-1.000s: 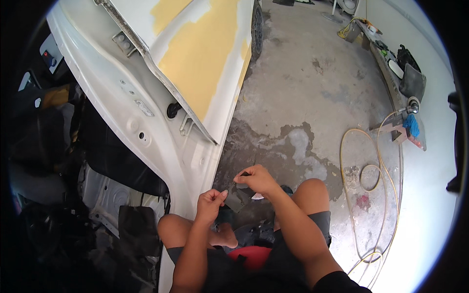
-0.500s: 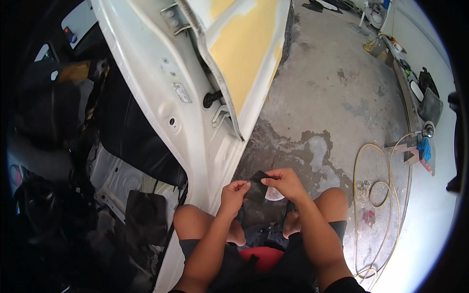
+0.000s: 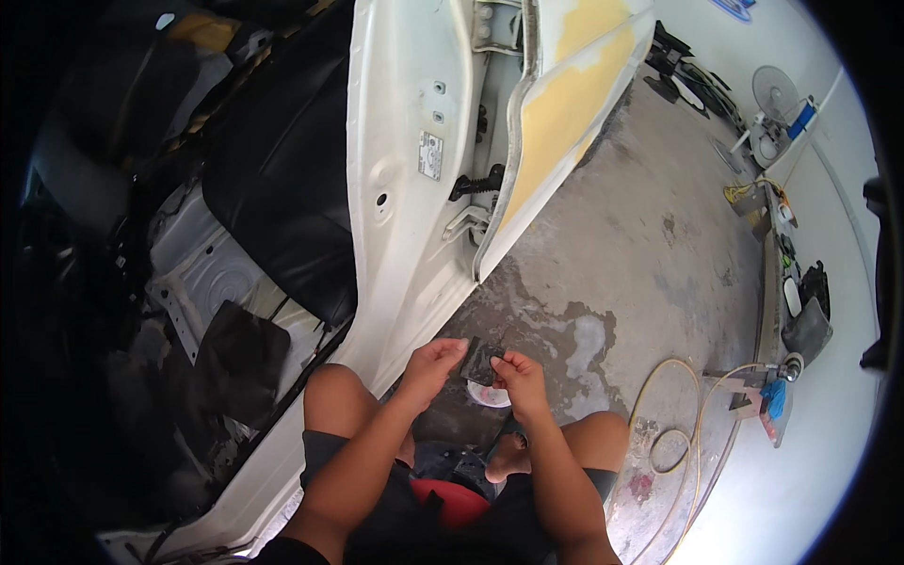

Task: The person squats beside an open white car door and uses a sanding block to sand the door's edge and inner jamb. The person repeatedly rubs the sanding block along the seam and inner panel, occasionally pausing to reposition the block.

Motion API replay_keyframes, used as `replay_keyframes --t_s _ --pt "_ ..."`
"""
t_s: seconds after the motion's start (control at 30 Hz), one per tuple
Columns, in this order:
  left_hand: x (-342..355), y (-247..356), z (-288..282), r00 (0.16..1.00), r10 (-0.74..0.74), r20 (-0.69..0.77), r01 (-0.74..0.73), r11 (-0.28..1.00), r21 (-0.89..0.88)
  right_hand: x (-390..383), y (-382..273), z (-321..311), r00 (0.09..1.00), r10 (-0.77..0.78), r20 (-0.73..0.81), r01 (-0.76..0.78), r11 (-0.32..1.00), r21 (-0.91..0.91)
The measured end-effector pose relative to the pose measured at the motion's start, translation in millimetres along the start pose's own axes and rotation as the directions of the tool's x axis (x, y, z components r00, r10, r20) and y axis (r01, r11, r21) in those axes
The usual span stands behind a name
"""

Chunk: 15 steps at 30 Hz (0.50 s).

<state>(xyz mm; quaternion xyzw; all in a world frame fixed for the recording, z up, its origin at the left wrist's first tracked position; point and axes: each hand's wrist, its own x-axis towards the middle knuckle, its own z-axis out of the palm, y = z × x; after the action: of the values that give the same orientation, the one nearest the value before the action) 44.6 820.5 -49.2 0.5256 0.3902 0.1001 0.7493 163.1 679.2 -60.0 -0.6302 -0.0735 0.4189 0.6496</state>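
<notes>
A small dark piece of sandpaper (image 3: 482, 362) is stretched between my two hands, above the floor and between my knees. My left hand (image 3: 433, 371) pinches its left edge with thumb and fingers. At its right side, my right hand (image 3: 522, 380) grips the sheet with the thumb on top. Just below the sandpaper, a round white thing (image 3: 489, 395), perhaps a bowl, is partly covered by the sheet. To the left and ahead stands the white car body (image 3: 395, 245), its open door showing yellow filler patches (image 3: 556, 122).
Left of me is the car's dark interior with a black seat (image 3: 292, 188) and a loose dark mat (image 3: 240, 363). Wet patches mark the concrete floor (image 3: 650, 226). A yellowish hose (image 3: 692, 377) coils at the right, near a wall bench (image 3: 772, 282) and a blue cloth (image 3: 774, 399). A fan (image 3: 774, 94) stands far right.
The view has swung left, so the car and door sit further right in the picture. Both hands still hold the sandpaper; the right hand's fingers are now folded more closely at its edge.
</notes>
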Motion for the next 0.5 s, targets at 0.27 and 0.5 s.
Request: replay_keyframes --t_s 0.27,0.5 --pt "4 -20 7 0.997 0.062 -0.037 -0.062 0.998 -0.003 4 -2 -1 0.992 0.107 0.064 -0.109 0.994 0.02" --pt "3 -27 13 0.947 0.32 0.032 -0.314 0.898 0.307 2 6 6 0.998 -0.056 -0.01 0.057 0.989 0.138"
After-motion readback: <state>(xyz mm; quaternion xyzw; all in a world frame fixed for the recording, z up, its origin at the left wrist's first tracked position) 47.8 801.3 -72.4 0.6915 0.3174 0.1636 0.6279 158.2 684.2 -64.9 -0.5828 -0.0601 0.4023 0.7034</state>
